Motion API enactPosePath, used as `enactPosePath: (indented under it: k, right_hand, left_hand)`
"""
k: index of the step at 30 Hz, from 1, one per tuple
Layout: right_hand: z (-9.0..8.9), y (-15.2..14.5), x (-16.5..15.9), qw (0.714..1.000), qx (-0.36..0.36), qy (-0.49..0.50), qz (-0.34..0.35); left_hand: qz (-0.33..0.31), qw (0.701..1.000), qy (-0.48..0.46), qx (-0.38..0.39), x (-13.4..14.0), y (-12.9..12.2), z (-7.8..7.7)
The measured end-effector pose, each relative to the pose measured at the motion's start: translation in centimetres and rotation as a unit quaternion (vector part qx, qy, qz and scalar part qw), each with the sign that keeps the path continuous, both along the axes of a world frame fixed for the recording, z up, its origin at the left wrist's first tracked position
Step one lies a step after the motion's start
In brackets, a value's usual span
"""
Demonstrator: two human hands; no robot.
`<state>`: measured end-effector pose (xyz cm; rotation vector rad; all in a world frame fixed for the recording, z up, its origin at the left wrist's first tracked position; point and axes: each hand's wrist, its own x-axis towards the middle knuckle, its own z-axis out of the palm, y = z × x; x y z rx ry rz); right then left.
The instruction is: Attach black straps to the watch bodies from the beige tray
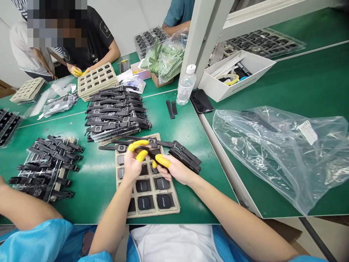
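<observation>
My left hand (133, 162), with yellow finger cots on its fingertips, grips one side of a black smartwatch (153, 154). From the other side my right hand (176, 168), also wearing yellow finger cots, is closed on the same watch; fingers hide much of it. Both hands are above a beige moulded tray (177, 208), whose compartments hold square black watch bodies (164, 201). Strapped watches (121, 147) lie across the tray's far end. Just beyond my right hand is a pile of loose black watch straps (187, 154).
Stacked strapped watches (117, 109) stand ahead, with another watch pile (49, 163) at left beside a co-worker's arm (27, 207). A water bottle (186, 85), phone (201, 101), white box (237, 78) and clear plastic bag (283, 156) lie rightward. Another person (95, 40) sits opposite.
</observation>
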<state>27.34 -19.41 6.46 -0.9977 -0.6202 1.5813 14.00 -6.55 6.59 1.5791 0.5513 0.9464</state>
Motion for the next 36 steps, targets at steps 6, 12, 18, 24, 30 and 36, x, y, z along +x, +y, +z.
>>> enactPosePath:
  k: [6,12,18,24,30,36]
  right_hand:
    - [0.5,-0.3,1.7,0.994,-0.054,-0.04,0.087]
    - [0.4,-0.3,2.0,0.994,-0.038,-0.09,-0.057]
    - [0.2,-0.1,0.5,0.998,-0.019,-0.027,-0.057]
    - [-0.2,0.1,0.1,0.998,-0.015,0.019,-0.061]
    - [-0.1,0.4,-0.2,0.985,-0.023,0.141,-0.097]
    - [-0.3,0.4,0.3,0.985,-0.041,0.135,-0.096]
  left_hand:
    - [0.177,0.967,-0.119,-0.14,-0.5,2.0,1.3]
    - [0.06,0.986,0.024,-0.156,-0.3,1.7,0.0]
    - [-0.165,0.965,0.168,0.111,0.1,-0.5,-1.4]
    - [-0.177,0.944,0.161,0.228,-0.4,-0.1,-1.6]
    - [-0.161,0.939,0.182,0.245,-0.6,-0.4,-1.4]
    - [-0.205,0.92,0.212,0.259,-0.8,-0.4,0.0]
